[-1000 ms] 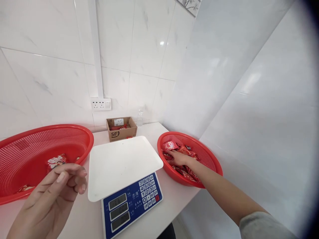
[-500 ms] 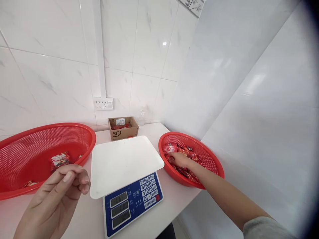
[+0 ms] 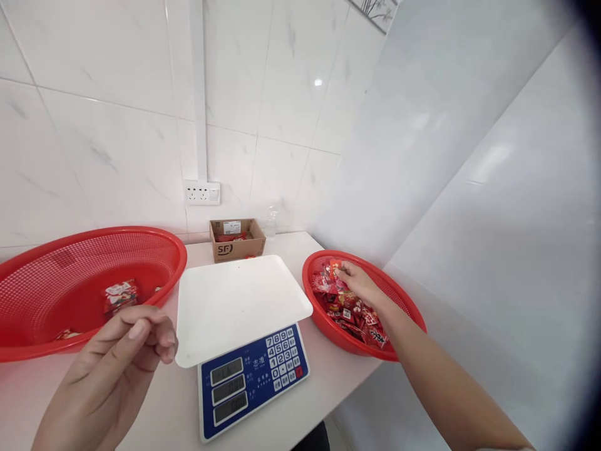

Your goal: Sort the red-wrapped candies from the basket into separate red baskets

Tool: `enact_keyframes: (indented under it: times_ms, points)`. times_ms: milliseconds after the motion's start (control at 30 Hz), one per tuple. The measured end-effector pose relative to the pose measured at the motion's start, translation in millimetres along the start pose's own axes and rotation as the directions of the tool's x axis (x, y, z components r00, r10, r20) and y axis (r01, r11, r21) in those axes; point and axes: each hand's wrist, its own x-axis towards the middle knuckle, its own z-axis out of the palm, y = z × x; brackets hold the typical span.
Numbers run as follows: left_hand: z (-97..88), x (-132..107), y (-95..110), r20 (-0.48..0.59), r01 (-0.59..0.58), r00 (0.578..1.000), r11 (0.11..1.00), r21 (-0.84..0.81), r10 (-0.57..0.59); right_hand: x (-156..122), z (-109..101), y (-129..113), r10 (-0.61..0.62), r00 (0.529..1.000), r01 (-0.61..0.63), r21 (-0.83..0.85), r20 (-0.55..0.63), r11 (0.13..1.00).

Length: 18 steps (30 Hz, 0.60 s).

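1 red pkt [image 3: 333,266] held in R hand [image 3: 359,283], prob. light, soft, slippery; best pinched by edge. L hand [image 3: 110,369] half-curled, nothing seen held.

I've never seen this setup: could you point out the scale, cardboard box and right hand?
Scale [image 3: 243,316]: head view, on its white tray.
Cardboard box [image 3: 241,250]: head view, on its front side.
Right hand [image 3: 360,282]: head view, back of the hand.

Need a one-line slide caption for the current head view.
Right hand pinching a red packet in the right-hand red basket, left hand loosely curled beside the scale.
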Motion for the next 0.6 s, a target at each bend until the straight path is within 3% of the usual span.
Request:
enact_keyframes:
  times_ms: [133,233,300,433,600]
  points:
    - [3.6,-4.0,4.4,0.118,-0.038,0.992,0.999,0.02,0.035,-9.4,31.7,-43.4,-0.071,0.977,0.028,0.208,0.203,0.978]
    - [8.0,-6.7,6.7,0.126,-0.03,0.992,0.999,0.023,0.026,-17.7,66.5,-72.9,-0.117,0.908,-0.009,0.299,0.402,0.954]
    - [10.6,-8.3,7.7,0.117,-0.037,0.993,0.999,0.019,0.035,-20.5,87.1,-86.0,-0.135,0.871,-0.022,0.313,0.471,0.95]
    - [12.9,-10.1,8.1,0.132,-0.032,0.991,0.999,0.024,0.029,-17.1,107.0,-93.8,-0.15,0.88,0.012,0.294,0.451,0.956]
    - [10.2,-8.7,6.1,0.139,-0.04,0.99,0.999,0.026,0.036,-8.6,87.3,-76.5,-0.153,0.944,0.11,0.159,0.294,0.981]
